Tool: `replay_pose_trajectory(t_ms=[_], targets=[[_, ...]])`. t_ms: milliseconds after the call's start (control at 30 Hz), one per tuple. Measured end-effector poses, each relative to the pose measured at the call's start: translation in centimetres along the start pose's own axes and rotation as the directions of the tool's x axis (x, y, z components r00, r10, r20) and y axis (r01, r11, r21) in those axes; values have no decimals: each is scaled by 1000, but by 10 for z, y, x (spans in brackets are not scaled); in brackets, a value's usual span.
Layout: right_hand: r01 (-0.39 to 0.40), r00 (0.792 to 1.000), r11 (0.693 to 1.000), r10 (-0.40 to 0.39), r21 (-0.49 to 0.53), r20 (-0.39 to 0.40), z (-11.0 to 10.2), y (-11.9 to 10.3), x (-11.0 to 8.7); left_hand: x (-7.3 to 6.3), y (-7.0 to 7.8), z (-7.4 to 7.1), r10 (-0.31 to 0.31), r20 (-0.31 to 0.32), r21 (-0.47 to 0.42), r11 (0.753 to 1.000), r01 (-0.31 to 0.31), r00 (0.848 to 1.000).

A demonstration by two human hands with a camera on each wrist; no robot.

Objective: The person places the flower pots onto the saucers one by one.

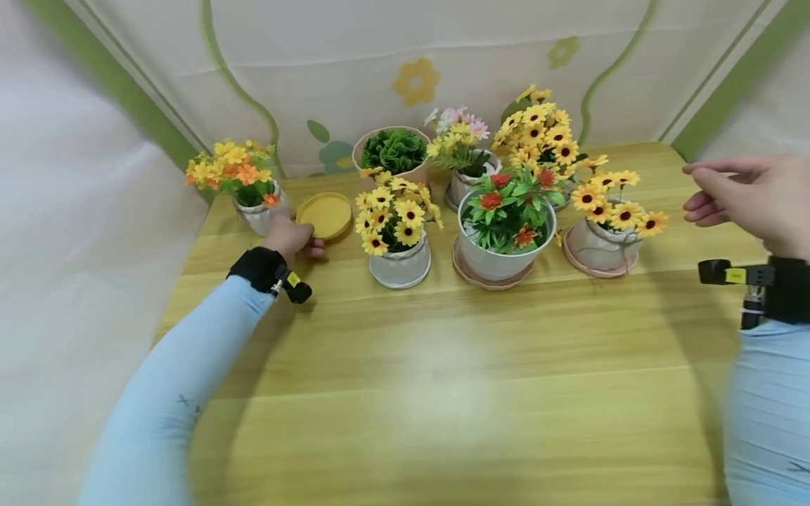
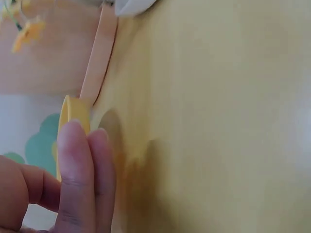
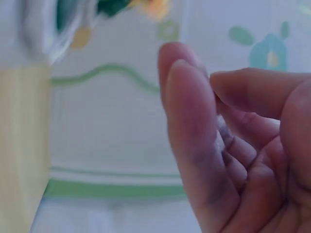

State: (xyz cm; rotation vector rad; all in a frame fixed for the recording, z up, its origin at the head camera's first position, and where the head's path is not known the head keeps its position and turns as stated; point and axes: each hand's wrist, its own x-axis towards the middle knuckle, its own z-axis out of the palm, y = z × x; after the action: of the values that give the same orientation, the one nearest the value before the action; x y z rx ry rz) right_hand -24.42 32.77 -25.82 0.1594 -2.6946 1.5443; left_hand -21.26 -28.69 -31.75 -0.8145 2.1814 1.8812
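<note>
My left hand (image 1: pixel 287 237) pinches the near left rim of a round yellow saucer (image 1: pixel 325 216) between thumb and fingers. The saucer's edge (image 2: pixel 77 110) shows beyond the fingertips in the left wrist view, close over the tabletop. Just behind that hand stands a pale pot of yellow and orange flowers (image 1: pixel 235 169), its lower part partly covered. At the right, my right hand (image 1: pixel 753 197) hovers above the table with loosely bent fingers and nothing in them. Nearest to it is a pot of yellow dark-centred flowers (image 1: pixel 623 214) on a pink saucer (image 1: pixel 595 263).
Across the middle are a small yellow-flower pot (image 1: pixel 400 261), a white pot with red flowers (image 1: pixel 500 260), and behind them a pink pot of green leaves (image 1: pixel 394 151), pink-white flowers (image 1: pixel 462 137) and tall yellow flowers (image 1: pixel 538 133). A printed cloth (image 1: pixel 354 42) hangs behind the wooden table (image 1: pixel 443 393).
</note>
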Motion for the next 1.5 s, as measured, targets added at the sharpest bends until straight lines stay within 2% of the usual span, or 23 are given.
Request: replay_pose_trajectory(t_ms=[100, 300, 400, 533, 633, 700, 833, 1000, 1100, 1133, 1167, 1267, 1367, 1500], targets=[[38, 999, 999, -39, -22, -28, 5, -18, -8, -12, -12, -6, 4, 66, 70, 997, -9, 998], [144, 989, 988, -145, -50, -13, 22, -62, -17, -28, -32, -14, 15, 125, 177, 983, -38, 992], [192, 981, 979, -193, -64, -19, 38, -92, -26, -34, -37, -16, 15, 151, 202, 978, -46, 988], [260, 964, 956, -266, -136, -25, 65, -132, -45, -40, -39, -20, 1, 175, 218, 975, -40, 985], [333, 942, 932, -337, -143, -1, 87, -152, -58, -42, -40, -23, -8, 189, 229, 973, -36, 982], [385, 922, 913, -386, -134, 22, 102, -161, -65, -43, -41, -26, -17, 203, 242, 970, -33, 979], [502, 865, 848, -496, -172, 77, 133, -173, -77, -45, -44, -31, -30, 217, 284, 958, -34, 976], [632, 775, 743, -610, -223, 164, 167, -182, -83, -46, -47, -36, -26, 204, 348, 936, -48, 979], [688, 726, 695, -649, -209, 230, 186, -189, -77, -47, -49, -39, -22, 188, 375, 926, -51, 982], [695, 717, 691, -647, -200, 259, 192, -193, -73, -47, -49, -39, -22, 182, 383, 922, -51, 983], [690, 718, 701, -631, -181, 293, 197, -198, -69, -47, -49, -40, -22, 179, 385, 922, -50, 984], [644, 736, 749, -553, -156, 390, 213, -215, -53, -44, -52, -42, -18, 180, 384, 922, -53, 984], [590, 751, 786, -452, -184, 480, 227, -237, -33, -43, -53, -44, -17, 181, 394, 918, -56, 983], [565, 741, 790, -360, -236, 567, 247, -265, -5, -45, -52, -48, -23, 189, 406, 912, -57, 982]])
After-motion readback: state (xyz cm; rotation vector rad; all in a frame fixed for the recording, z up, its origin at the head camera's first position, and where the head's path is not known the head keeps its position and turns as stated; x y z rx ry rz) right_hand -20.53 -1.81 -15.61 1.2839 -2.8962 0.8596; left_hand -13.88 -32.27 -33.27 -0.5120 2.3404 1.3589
